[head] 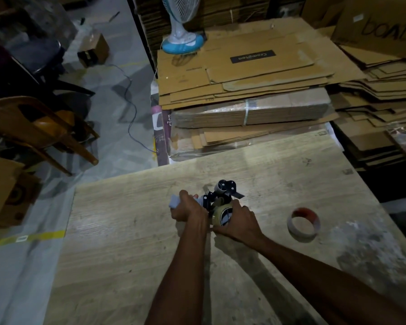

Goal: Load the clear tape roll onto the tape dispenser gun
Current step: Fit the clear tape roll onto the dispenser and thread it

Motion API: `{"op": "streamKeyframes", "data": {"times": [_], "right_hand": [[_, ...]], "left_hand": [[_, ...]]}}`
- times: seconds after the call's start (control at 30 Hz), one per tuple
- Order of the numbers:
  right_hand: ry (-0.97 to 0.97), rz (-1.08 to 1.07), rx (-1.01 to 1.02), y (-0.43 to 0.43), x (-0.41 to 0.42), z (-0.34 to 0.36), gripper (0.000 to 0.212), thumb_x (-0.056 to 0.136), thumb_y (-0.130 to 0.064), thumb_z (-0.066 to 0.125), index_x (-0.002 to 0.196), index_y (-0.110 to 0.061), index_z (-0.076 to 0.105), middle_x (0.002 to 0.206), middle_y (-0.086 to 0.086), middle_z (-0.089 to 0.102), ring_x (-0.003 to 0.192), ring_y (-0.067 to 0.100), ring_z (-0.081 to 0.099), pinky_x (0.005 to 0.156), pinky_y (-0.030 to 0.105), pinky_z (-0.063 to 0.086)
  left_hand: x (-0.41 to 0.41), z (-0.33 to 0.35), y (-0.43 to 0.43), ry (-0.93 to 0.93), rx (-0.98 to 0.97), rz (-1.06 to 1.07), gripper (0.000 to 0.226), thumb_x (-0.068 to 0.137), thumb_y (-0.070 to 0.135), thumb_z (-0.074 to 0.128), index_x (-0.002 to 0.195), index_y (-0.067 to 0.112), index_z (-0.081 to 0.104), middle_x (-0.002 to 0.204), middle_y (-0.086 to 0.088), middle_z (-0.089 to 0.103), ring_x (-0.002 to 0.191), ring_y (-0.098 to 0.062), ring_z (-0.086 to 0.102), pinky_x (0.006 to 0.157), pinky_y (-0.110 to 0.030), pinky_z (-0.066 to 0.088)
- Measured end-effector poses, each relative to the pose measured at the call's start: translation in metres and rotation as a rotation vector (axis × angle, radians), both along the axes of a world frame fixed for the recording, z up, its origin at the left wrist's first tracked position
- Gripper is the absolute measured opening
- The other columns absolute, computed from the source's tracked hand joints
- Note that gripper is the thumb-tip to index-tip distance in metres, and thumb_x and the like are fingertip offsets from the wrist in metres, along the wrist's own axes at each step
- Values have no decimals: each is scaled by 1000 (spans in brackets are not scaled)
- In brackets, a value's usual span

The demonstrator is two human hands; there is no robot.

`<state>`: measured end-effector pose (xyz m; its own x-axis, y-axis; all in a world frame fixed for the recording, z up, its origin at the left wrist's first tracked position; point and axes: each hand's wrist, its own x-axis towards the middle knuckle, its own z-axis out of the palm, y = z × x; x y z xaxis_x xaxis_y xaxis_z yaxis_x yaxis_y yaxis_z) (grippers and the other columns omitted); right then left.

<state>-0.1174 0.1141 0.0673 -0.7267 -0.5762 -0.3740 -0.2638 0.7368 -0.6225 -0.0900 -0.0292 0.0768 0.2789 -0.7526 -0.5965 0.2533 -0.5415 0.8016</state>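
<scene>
Tape roll (221, 215), clear and yellowish, gripped by right hand (238, 222); left hand (185, 208) fingers clench dispenser gun (217, 198).

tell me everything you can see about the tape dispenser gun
The black tape dispenser gun with a pale grey handle is held just above the light wood-grain table. The left hand is wrapped around the handle; the right hand presses the clear tape roll against its near side. A black roller with round holes and a dark flap stick out at its far end. Whether the roll is fully seated cannot be told.
</scene>
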Motion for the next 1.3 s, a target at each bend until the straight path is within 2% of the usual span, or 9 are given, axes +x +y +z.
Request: {"op": "streamKeyframes", "data": {"times": [0.23,0.3,0.43,0.63,0.77,0.9,1.07,1.2,1.3], "right_hand": [[49,69,32,-11,-3,9,103,57,-62,82,139,-15,44,125,10,62,115,27,57,89,34,47],[87,139,45,-10,-4,9,102,56,-58,84,139,-19,41,122,11,58,111,28,57,87,36,49],[158,227,73,-10,-5,8,106,60,-57,84,146,-21,33,122,14,53,111,32,57,88,37,50],[64,20,41,-19,-3,10,91,66,-61,82,132,-9,47,124,8,65,115,25,61,89,29,45],[104,171,59,-20,-4,11,103,59,-56,86,142,-17,38,124,13,57,114,30,57,90,35,48],[193,349,77,-18,-8,13,108,64,-45,87,151,-23,26,129,16,49,117,35,53,93,40,49],[200,396,68,-18,-8,10,116,58,-47,87,152,-26,23,132,15,47,115,35,52,88,41,52],[226,399,47,-16,-20,14,103,61,-45,85,147,-27,32,129,13,46,113,37,51,85,42,51],[223,412,56,-13,-31,14,104,58,-46,88,146,-29,33,125,12,48,110,35,52,84,40,50]], "left_hand": [[-4,10,-6,23,-20,37,6,81,-4,65,78,0,62,75,-11,66,50,-12,58,37,-18,41],[-3,12,-7,19,-36,23,24,83,-6,63,67,9,54,67,-4,60,48,-8,55,33,-15,35],[1,5,-12,17,-37,20,20,76,-5,64,66,9,54,63,-1,60,43,-8,57,46,-25,43],[0,1,-15,-45,-8,22,4,79,-1,67,82,-2,64,79,-15,69,58,-20,65,37,-19,42],[15,5,-12,51,105,-226,26,100,22,54,74,19,49,78,-2,56,67,-19,56,71,-31,48],[11,6,-18,-41,78,-96,15,88,3,64,78,8,54,89,-12,67,71,-23,60,57,-27,42],[25,-7,-32,193,156,-456,71,67,70,80,111,19,58,108,-2,67,90,-20,68,77,-32,58],[35,-11,-36,-143,-341,-404,78,59,30,100,119,26,51,107,0,66,99,-24,69,86,-48,62],[54,-24,-49,-443,-780,-754,34,77,37,85,101,20,67,93,1,67,87,-16,65,78,-47,58]]}}
